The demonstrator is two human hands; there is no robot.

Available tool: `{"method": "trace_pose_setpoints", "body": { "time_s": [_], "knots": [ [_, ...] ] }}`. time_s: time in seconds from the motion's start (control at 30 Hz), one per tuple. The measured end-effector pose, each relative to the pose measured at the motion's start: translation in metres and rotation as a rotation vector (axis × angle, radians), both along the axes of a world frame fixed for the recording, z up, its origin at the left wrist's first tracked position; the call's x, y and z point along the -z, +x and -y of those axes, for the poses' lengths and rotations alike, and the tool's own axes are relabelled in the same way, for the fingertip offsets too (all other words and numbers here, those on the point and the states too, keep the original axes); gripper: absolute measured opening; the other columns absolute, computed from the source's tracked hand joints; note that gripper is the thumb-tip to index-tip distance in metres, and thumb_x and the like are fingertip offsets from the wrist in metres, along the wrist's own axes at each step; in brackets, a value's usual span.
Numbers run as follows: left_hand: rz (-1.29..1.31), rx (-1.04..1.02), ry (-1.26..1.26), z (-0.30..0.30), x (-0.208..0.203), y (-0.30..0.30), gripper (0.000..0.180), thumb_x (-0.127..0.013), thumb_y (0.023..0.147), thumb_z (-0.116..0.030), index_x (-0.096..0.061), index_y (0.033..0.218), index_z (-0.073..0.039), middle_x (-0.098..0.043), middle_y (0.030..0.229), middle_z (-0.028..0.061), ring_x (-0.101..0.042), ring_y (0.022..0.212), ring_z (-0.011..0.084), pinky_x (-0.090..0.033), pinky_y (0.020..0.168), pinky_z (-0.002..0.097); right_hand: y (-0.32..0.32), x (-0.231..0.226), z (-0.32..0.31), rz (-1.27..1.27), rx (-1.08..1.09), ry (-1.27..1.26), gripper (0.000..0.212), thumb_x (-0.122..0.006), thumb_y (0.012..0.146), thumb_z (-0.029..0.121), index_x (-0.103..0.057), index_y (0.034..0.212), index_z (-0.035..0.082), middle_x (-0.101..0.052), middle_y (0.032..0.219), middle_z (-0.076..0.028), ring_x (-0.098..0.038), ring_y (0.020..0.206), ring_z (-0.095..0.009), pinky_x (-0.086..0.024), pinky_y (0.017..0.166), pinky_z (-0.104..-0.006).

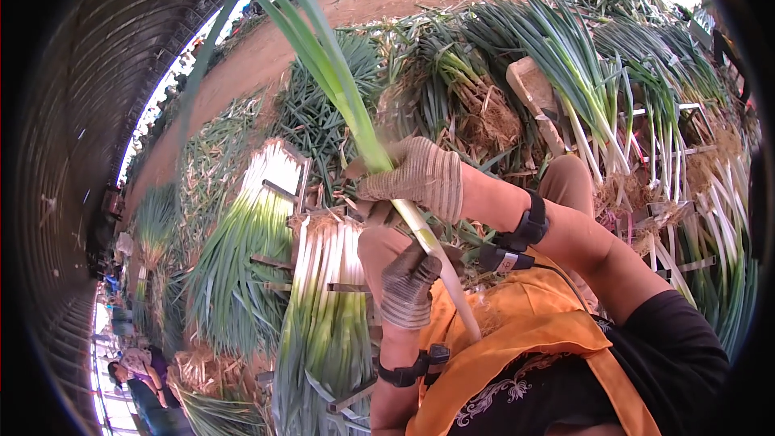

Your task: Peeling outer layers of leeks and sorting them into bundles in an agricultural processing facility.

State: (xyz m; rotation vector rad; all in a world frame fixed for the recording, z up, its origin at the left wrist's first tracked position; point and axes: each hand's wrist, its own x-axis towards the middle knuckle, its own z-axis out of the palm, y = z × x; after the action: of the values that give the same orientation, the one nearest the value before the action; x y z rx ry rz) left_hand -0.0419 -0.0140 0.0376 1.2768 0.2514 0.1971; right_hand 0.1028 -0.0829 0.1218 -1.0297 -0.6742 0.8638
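A long green onion (423, 230) slants across my front, its white root end down by my orange apron (525, 315) and its green leaves reaching up and away to the left. My right hand (416, 178), in a striped work glove, is closed around the stalk where white turns to green. Lower down, my left hand (409, 287), gloved alike, has its fingers curled at the white shank; part of its grip is hidden behind the stalk. Just left of that hand, trimmed green onions (327, 274) lie stacked in a metal rack, white ends away from me.
Another stack of trimmed onions (246, 218) fills a rack farther left. Untrimmed onions with roots (605, 129) are heaped at the right, beside a wooden board (533, 101). Leaf scraps (234, 125) litter the ground ahead. A person (145, 367) is at the far lower left.
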Motion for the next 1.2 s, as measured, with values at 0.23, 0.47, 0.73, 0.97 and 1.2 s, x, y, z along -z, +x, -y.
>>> {"method": "trace_pose_setpoints", "body": {
  "time_s": [0.23, 0.47, 0.73, 0.97, 1.2],
  "knots": [
    [-0.108, -0.428, 0.271, 0.020, -0.034, 0.000, 0.019, -0.068, 0.070, 0.002, -0.063, 0.088, 0.005, -0.062, 0.074, 0.0059, -0.057, 0.065, 0.0108, -0.047, 0.060, 0.0218, -0.005, 0.006, -0.006, 0.367, 0.265, -0.201, 0.025, -0.069, 0.074, 0.014, -0.060, 0.093, -0.001, -0.059, 0.064, -0.003, -0.058, 0.054, -0.008, -0.048, 0.048, -0.0233],
    [-0.255, -0.307, 0.340, 0.022, -0.045, 0.000, 0.010, -0.065, 0.072, -0.001, -0.062, 0.082, 0.002, -0.059, 0.067, 0.0048, -0.054, 0.061, 0.0097, -0.044, 0.056, 0.0211, -0.004, 0.009, 0.000, 0.499, 0.340, -0.252, 0.023, -0.070, 0.073, 0.015, -0.060, 0.087, -0.001, -0.059, 0.062, -0.005, -0.057, 0.051, -0.008, -0.046, 0.045, -0.0234],
    [0.425, -0.286, 1.208, -0.004, -0.024, 0.012, 0.012, -0.064, 0.065, -0.004, -0.067, 0.077, -0.007, -0.061, 0.068, 0.0077, -0.058, 0.060, 0.0177, -0.045, 0.051, 0.0259, -0.014, -0.003, 0.002, 0.597, 0.463, -0.356, 0.025, -0.068, 0.070, 0.026, -0.064, 0.081, 0.004, -0.062, 0.063, -0.008, -0.058, 0.058, -0.009, -0.047, 0.053, -0.0270],
    [-0.166, -0.144, 0.371, -0.002, -0.049, 0.003, 0.021, -0.064, 0.073, -0.017, -0.063, 0.085, 0.001, -0.064, 0.070, 0.0122, -0.060, 0.058, 0.0171, -0.047, 0.055, 0.0252, -0.015, 0.009, -0.018, 0.598, 0.520, -0.361, 0.030, -0.067, 0.073, 0.012, -0.062, 0.099, -0.001, -0.058, 0.064, 0.000, -0.054, 0.055, -0.005, -0.043, 0.048, -0.0208],
    [0.121, -0.421, 0.414, -0.007, -0.021, -0.005, 0.023, -0.064, 0.076, -0.020, -0.064, 0.089, -0.001, -0.063, 0.069, 0.0058, -0.060, 0.062, 0.0127, -0.048, 0.058, 0.0268, -0.036, 0.003, -0.036, 0.457, 0.428, -0.274, 0.019, -0.068, 0.076, 0.015, -0.060, 0.085, 0.001, -0.054, 0.058, 0.000, -0.049, 0.048, -0.006, -0.039, 0.042, -0.0211]
  ]
}}
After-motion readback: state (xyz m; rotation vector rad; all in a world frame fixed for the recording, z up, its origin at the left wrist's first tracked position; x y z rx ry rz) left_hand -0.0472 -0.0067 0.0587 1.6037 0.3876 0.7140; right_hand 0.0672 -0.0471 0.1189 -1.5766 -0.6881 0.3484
